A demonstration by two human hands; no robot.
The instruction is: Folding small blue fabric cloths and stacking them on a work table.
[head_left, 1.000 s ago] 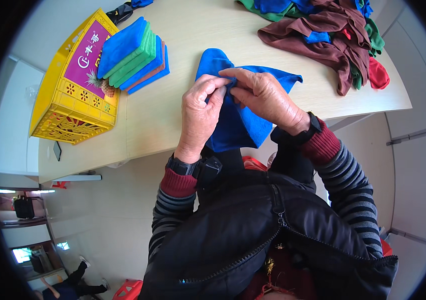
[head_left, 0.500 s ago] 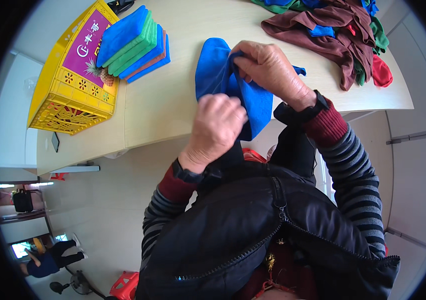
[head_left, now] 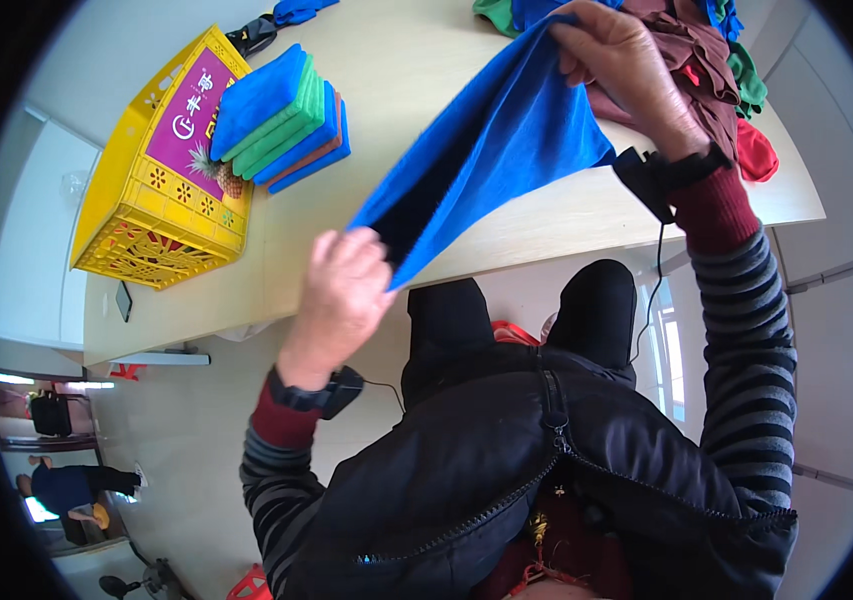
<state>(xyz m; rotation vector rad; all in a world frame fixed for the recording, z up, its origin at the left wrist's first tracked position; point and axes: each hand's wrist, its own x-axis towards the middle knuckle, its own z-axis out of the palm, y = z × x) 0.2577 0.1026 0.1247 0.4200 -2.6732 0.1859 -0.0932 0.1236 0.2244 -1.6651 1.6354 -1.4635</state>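
Note:
A blue cloth (head_left: 506,140) is stretched on a slant above the table's front edge, its middle sagging in folds. My left hand (head_left: 344,290), a little blurred, is closed on its lower left end. At the upper right, my right hand (head_left: 618,62) pinches another part of it between thumb and fingers. One corner of the cloth hangs free beside my right wrist. To the left, a stack of folded cloths (head_left: 276,115) in blue, green and brown lies against the yellow crate. Behind my right hand is a loose heap of brown, blue, green and red cloths (head_left: 686,60).
The yellow plastic crate (head_left: 161,205) with a purple label stands on the table (head_left: 346,60) at the left. A dark flat device (head_left: 123,300) lies near the table's left end. Black straps and a blue item lie behind the crate. Another person (head_left: 71,490) is far off, lower left.
My hands have moved apart, the right one up and away, the left one down and leftward. The bunched blue cloth is now pulled out long between them.

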